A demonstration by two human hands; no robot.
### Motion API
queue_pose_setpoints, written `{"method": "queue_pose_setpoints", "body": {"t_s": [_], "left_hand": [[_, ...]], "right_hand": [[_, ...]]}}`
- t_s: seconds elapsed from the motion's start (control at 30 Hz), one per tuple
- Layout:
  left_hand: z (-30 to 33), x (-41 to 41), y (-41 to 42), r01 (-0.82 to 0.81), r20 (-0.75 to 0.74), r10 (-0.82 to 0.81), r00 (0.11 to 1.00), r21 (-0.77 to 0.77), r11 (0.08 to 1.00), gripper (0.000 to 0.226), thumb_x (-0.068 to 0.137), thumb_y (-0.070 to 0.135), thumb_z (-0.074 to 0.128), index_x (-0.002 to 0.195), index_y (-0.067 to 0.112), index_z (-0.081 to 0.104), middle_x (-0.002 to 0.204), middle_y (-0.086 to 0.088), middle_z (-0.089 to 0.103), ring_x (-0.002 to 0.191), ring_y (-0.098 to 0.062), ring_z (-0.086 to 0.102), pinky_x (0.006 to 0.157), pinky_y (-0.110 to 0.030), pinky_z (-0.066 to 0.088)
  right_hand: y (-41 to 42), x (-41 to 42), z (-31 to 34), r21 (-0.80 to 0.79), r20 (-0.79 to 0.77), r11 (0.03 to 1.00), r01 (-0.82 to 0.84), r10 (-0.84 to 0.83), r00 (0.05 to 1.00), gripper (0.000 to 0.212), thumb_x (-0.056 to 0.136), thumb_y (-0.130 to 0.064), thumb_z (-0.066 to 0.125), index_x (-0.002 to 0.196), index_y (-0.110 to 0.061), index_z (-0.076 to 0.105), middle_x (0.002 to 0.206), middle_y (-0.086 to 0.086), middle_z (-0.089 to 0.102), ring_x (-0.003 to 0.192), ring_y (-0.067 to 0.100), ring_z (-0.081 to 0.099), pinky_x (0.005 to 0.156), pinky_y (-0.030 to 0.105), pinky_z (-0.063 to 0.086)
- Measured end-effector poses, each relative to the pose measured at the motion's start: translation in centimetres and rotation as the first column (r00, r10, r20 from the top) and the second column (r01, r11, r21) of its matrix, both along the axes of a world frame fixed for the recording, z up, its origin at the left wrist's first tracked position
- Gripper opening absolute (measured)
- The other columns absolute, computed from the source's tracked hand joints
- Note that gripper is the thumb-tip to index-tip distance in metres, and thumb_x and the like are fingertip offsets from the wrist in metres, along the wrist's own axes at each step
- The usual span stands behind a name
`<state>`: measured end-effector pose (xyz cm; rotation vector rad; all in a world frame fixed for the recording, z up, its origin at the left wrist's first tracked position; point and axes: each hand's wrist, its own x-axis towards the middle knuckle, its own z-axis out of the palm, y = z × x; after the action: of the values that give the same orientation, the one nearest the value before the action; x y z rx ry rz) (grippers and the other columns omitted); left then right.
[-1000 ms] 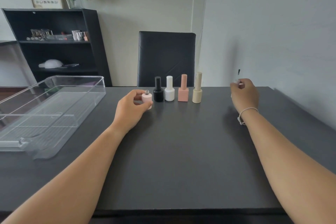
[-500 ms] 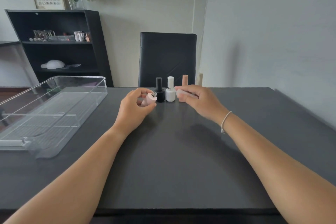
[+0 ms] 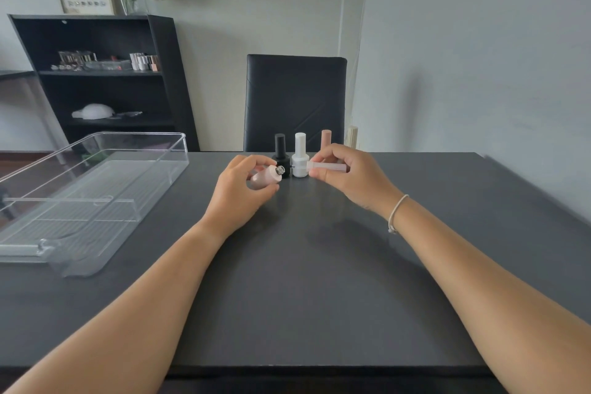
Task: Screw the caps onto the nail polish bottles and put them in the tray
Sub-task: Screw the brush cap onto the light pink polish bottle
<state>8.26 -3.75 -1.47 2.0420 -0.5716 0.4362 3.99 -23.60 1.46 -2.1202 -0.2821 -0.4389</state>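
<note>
Nail polish bottles: tray (image 3: 153, 150), left, holds none. Left hand (image 3: 238, 193) fingers closed round uncapped pink bottle (image 3: 265, 177); right hand (image 3: 348, 176) fingers pinch its cap (image 3: 326, 167), apart. Behind: black (image 3: 280, 153), white (image 3: 300, 157), peach (image 3: 326, 139), possibly beige bottle, capped.

Bottle row (image 3: 300, 159) crowds behind hands (image 3: 238, 192); tray (image 3: 96, 198) left.

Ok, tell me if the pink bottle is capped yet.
Not yet. The pink bottle in the left hand shows a bare neck; the right hand holds the cap apart.
</note>
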Motion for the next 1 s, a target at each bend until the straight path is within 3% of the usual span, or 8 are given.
{"method": "queue_pose_setpoints", "body": {"t_s": [0.2,0.67,0.9,1.0], "left_hand": [[0.02,0.08,-0.01,0.007,0.007,-0.007,1.000,0.012,1.000,0.031,0.075,0.013,0.072,0.097,0.031,0.060,0.095,0.016,0.050,0.089,0.003,0.051,0.077,-0.010,0.040],[-0.03,0.09,0.00,0.020,0.012,-0.020,1.000,0.011,1.000,0.032,0.075,0.014,0.072,0.098,0.034,0.060,0.095,0.020,0.050,0.090,0.003,0.051,0.078,-0.011,0.040],[0.00,-0.02,-0.07,0.022,0.005,-0.023,1.000,0.042,0.999,0.032,0.076,0.015,0.072,0.099,0.033,0.060,0.096,0.015,0.051,0.087,0.002,0.050,0.075,-0.009,0.037],[-0.05,-0.13,-0.13,0.035,0.004,-0.035,0.999,0.053,0.998,0.031,0.076,0.015,0.072,0.100,0.031,0.063,0.100,0.007,0.053,0.085,0.003,0.050,0.074,-0.011,0.037]], "right_hand": [[0.04,0.17,-0.20,-0.046,0.008,0.999,0.012,-0.012,1.000,0.009,0.081,-0.023,0.067,0.088,-0.017,0.065,0.082,-0.005,0.063,0.071,0.002,0.054,0.065,0.002,0.039],[-0.01,0.25,-0.24,-0.077,0.046,0.996,0.053,-0.050,0.998,0.010,0.082,-0.023,0.066,0.089,-0.017,0.065,0.086,-0.004,0.064,0.071,0.004,0.054,0.063,0.005,0.039],[0.09,0.30,-0.42,-0.100,0.044,0.994,0.042,-0.038,0.998,0.010,0.081,-0.022,0.066,0.089,-0.016,0.066,0.091,0.001,0.067,0.079,0.013,0.058,0.070,0.019,0.043],[0.06,0.36,-0.49,-0.103,0.048,0.994,0.033,-0.028,0.998,0.009,0.081,-0.022,0.066,0.089,-0.017,0.066,0.089,-0.001,0.065,0.076,0.009,0.056,0.069,0.018,0.042]]}}
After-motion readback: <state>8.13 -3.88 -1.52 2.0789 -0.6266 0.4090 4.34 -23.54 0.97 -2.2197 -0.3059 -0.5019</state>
